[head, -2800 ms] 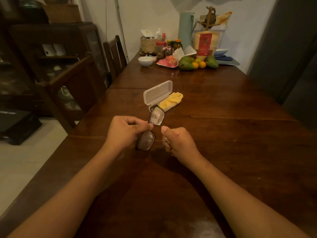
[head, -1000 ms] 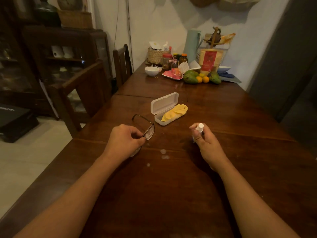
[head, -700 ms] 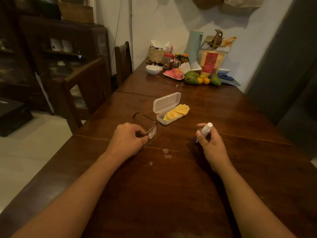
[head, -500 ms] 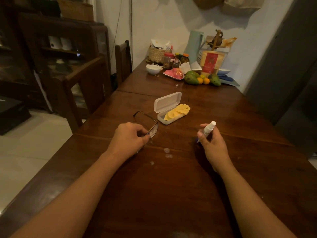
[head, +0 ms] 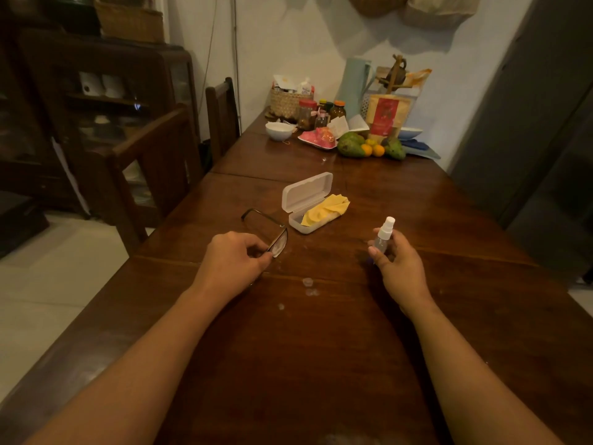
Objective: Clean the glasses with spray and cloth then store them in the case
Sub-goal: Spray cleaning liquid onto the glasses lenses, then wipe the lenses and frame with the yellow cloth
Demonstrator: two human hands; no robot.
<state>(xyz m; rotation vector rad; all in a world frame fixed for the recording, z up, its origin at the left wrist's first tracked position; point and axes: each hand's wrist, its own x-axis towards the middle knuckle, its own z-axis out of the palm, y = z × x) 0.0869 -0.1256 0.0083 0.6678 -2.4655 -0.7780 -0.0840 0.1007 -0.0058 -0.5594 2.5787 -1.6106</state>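
Case (head: 308, 203): lid open, on table (head: 321, 364); yellow cloth (head: 324, 211) inside.
L hand (head: 234, 260): pinching glasses (head: 272, 234), just left of case.
R hand (head: 398, 268): gripping spray bottle (head: 383, 234), upright.

A long dark wooden table (head: 321, 364) carries everything. The open white case (head: 305, 205) rests on it around mid-length, lid raised, a yellow cloth (head: 324, 211) lying in its tray and spilling over the edge. Nearer than the case, a few small wet drops (head: 308, 285) sit on the wood. Far beyond the case, at the wall end, stand a white bowl (head: 279, 130), a woven basket (head: 284, 102), jars (head: 306, 114), a pink plate (head: 319, 139) and green and orange fruit (head: 362, 147).
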